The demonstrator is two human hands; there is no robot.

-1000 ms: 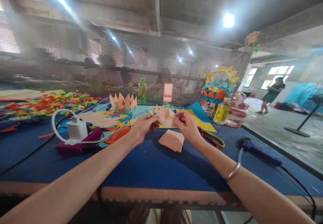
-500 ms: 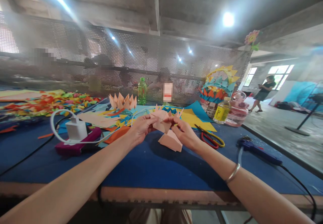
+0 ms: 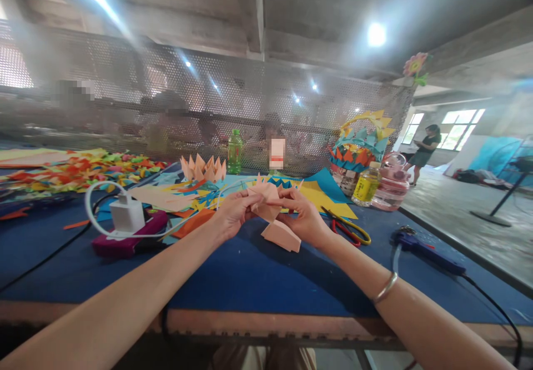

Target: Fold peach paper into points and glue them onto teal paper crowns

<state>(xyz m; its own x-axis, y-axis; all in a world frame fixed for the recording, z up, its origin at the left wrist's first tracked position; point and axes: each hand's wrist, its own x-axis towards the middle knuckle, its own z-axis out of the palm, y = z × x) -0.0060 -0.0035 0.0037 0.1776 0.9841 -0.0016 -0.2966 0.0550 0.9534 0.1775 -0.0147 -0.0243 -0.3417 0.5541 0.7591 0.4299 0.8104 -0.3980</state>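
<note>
A peach-coloured folded paper piece (image 3: 266, 203) with pointed tips is held up above the table's middle. My left hand (image 3: 235, 213) is closed on its left side, thumb on the near face. On its right side, my right hand (image 3: 303, 214) pinches the paper between thumb and fingers. Just below lies a stack of peach paper (image 3: 281, 236) on the blue table surface. Behind the hands are a yellow sheet (image 3: 322, 198) and a blue sheet (image 3: 331, 183). To the right of my right hand rest scissors (image 3: 350, 231) with red and yellow handles.
A glue gun (image 3: 431, 253) with a cord lies at the right. A white charger (image 3: 127, 214) sits on a purple power strip (image 3: 129, 239) at the left. Bottles, including a green one (image 3: 235, 152), and a paper basket (image 3: 360, 148) stand behind. A person (image 3: 423, 150) stands far right.
The fingers of my right hand have shifted and spread along the right side of the folded paper. My left hand keeps its hold. The distant person has moved slightly left.
</note>
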